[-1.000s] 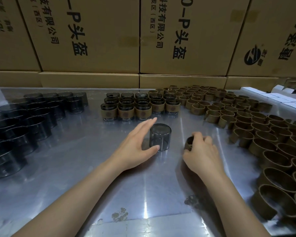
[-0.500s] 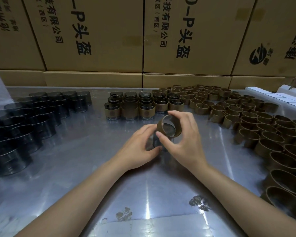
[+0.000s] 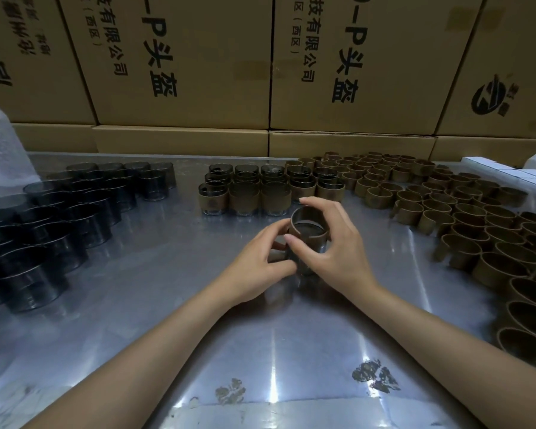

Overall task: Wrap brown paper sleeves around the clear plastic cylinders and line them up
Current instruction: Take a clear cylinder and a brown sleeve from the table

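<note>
Cylinder (image 3: 307, 261) of clear plastic is standing upright at the centre of the metal table (image 3: 155, 305), its long axis running vertical and its open mouth facing up. Brown paper sleeve (image 3: 305, 232) is sitting round the upper part of that cylinder, its band lying level and its split seam facing the person. Left hand (image 3: 254, 267) is curling round the cylinder's left side, thumb and fingers pressing its wall. Right hand (image 3: 334, 246) is arching over the sleeve from the right, thumb on the near face and fingers reaching to the far rim, so both hands are gripping narrowly round the one piece.

Finished cylinders (image 3: 245, 199), already sleeved, are standing upright in tight rows just beyond the hands, with a short strip of bare table lying between. Unwrapped cylinders (image 3: 59, 218) are crowding the left of the table, well apart from the hands. Loose sleeves (image 3: 464, 224) are lying packed across the right side, running from the far edge down to the near right. Open room is lying mainly in front of the person, between the forearms and toward the near edge, where worn patches are showing on the surface. Cardboard boxes (image 3: 180, 63) with printed lettering are walling off the far edge.
</note>
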`<action>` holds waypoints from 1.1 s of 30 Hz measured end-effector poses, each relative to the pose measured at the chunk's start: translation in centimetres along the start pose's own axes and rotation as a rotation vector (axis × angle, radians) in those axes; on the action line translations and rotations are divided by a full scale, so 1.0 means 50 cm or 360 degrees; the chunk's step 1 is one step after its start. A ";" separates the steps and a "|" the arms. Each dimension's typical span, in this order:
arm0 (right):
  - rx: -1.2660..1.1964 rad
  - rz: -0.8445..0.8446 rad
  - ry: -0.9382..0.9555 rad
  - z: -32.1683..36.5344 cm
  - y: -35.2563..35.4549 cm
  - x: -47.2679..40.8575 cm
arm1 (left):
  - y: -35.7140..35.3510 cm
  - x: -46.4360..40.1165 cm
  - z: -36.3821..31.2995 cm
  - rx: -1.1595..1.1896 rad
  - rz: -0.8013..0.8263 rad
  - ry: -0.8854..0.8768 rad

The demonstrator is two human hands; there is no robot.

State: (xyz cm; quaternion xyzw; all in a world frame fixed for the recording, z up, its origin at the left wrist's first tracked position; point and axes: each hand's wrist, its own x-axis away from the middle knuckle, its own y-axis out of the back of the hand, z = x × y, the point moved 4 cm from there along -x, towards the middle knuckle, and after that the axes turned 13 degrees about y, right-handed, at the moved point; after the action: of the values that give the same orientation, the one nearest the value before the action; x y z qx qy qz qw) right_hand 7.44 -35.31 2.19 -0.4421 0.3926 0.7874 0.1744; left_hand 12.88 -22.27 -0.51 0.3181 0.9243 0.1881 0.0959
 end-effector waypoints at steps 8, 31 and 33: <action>-0.0041 0.0004 -0.0064 0.002 -0.004 0.007 | 0.007 0.008 -0.010 0.0188 0.0058 0.0100; -0.0819 0.0308 -0.0809 -0.046 -0.033 0.039 | 0.006 -0.007 0.008 -0.0052 -0.0027 0.0122; -0.0824 0.0323 -0.0891 -0.049 -0.035 0.040 | 0.007 -0.009 0.003 -0.0059 -0.0040 0.0103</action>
State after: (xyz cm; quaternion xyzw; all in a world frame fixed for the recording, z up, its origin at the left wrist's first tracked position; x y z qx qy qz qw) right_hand 8.79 -36.25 -1.01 -0.1984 0.1600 0.9638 0.0786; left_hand 13.47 -22.27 -0.46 0.2984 0.9272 0.2141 0.0740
